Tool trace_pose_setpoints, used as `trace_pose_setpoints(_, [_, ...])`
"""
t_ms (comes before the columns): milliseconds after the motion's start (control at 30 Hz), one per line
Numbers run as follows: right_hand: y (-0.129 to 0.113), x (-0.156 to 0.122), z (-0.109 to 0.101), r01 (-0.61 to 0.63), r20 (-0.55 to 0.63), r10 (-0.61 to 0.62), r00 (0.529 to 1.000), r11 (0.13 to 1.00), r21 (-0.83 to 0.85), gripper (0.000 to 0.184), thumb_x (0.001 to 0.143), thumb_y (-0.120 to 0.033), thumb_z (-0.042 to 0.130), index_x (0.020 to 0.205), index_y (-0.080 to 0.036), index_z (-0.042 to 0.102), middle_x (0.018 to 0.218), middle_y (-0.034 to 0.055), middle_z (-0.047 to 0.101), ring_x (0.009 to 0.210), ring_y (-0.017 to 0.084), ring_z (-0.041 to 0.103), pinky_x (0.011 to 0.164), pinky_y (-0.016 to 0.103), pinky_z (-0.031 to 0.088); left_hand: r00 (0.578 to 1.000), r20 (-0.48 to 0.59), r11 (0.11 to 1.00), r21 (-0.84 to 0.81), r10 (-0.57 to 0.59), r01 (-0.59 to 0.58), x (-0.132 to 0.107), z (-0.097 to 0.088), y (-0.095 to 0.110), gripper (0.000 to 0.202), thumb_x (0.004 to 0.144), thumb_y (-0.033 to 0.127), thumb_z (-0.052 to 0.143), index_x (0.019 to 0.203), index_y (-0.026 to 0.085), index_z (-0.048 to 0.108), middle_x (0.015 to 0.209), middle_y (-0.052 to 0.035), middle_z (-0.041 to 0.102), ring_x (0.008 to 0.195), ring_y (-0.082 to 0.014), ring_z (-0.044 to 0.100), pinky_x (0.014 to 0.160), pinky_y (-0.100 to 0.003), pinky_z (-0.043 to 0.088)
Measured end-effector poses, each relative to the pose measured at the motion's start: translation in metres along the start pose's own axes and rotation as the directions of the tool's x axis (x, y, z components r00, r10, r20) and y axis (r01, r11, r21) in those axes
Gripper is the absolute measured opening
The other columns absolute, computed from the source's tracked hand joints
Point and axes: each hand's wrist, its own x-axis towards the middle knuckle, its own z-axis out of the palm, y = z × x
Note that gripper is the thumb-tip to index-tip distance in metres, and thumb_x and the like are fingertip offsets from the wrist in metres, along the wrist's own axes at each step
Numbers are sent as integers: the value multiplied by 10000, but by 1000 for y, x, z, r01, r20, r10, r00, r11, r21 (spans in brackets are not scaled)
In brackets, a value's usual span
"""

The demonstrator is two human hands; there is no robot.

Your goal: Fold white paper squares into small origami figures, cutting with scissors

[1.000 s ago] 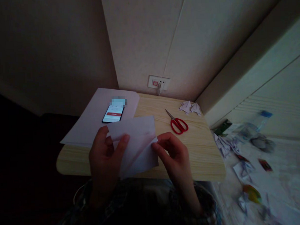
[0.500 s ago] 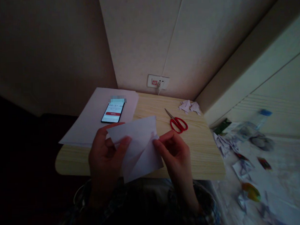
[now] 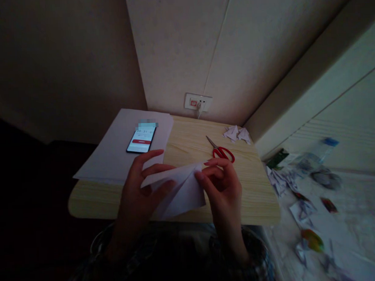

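Folded sheet: white, creased, held up between both hands over the near edge of the table.
Left hand: pinching the sheet's left side, thumb in front, index raised clear.
Right hand: thumb and fingertips pinching its upper right corner.
Scissors: red-handled, just beyond the right hand.
Phone: lit, on stacked paper.

On the pale wood-grain counter: white paper sheets at the left, red-handled scissors right of centre, small folded paper pieces in the far right corner.
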Motion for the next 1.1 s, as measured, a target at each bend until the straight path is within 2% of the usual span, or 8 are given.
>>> trace_pose_setpoints(67, [0, 0, -1, 41, -38, -41, 998, 999, -8, 179, 775, -197, 695, 888, -239, 562, 619, -71, 595, 573, 107, 565, 541, 216, 435, 985, 75, 988, 11, -153, 153, -1, -1, 1, 627, 569, 241, 807, 1149, 232, 568, 816, -20, 732, 627, -195, 699, 504, -240, 546])
trace_pose_setpoints(167, [1, 0, -1, 92, -81, -94, 992, 995, -28, 169, 784, -186, 678, 895, -242, 564, 626, -70, 582, 582, 112, 556, 551, 225, 433, 961, 143, 971, 24, -238, 237, -3, 2, 2, 526, 572, 221, 800, 1063, 192, 612, 849, -37, 746, 718, -224, 717, 586, -273, 578])
trace_pose_setpoints(367, [3, 1, 0, 134, -133, -136, 982, 991, -23, 158, 789, -181, 664, 886, -250, 560, 616, -74, 555, 564, 109, 523, 543, 227, 394, 949, 191, 966, -13, -252, 259, -4, 5, 0, 358, 610, 206, 786, 946, 187, 664, 850, -38, 771, 803, -233, 727, 726, -309, 585])
trace_pose_setpoints(500, [4, 1, 0, 167, -186, -162, 969, 986, 12, 151, 797, -169, 656, 892, -250, 570, 622, -78, 547, 558, 94, 496, 532, 213, 367, 944, 196, 963, 14, -265, 268, -1, 1, -3, 270, 611, 184, 782, 867, 198, 697, 752, -14, 769, 728, -211, 727, 683, -288, 584])
trace_pose_setpoints(700, [6, 2, -3, 216, -247, -199, 948, 975, 42, 169, 806, -155, 646, 911, -260, 564, 637, -76, 537, 556, 92, 482, 521, 214, 348, 932, 288, 975, 92, -221, 203, 3, -3, -10, 107, 630, 181, 755, 690, 202, 668, 592, 16, 711, 575, -170, 679, 597, -254, 553])
trace_pose_setpoints(833, [7, 4, -5, 228, -276, -215, 937, 974, 15, 161, 806, -166, 644, 908, -255, 556, 632, -75, 526, 577, 97, 495, 567, 219, 371, 940, 293, 982, 123, -174, 144, 5, -3, -12, 137, 628, 204, 748, 610, 200, 612, 551, 33, 660, 557, -144, 639, 566, -223, 515])
trace_pose_setpoints(967, [9, 5, -6, 246, -302, -244, 922, 969, -31, 156, 801, -187, 645, 907, -243, 545, 662, -71, 538, 645, 106, 540, 673, 240, 412, 941, 280, 980, 115, -190, 163, 7, -4, -16, 152, 613, 225, 749, 628, 196, 600, 563, 47, 638, 569, -132, 624, 574, -217, 509])
trace_pose_setpoints(1100, [10, 6, -7, 239, -285, -224, 932, 971, 18, 180, 802, -177, 642, 936, -237, 537, 670, -82, 545, 660, 94, 528, 697, 228, 404, 967, 213, 990, 39, -142, 137, 7, -6, -21, 167, 610, 224, 771, 707, 205, 636, 654, 44, 671, 651, -136, 653, 652, -230, 541])
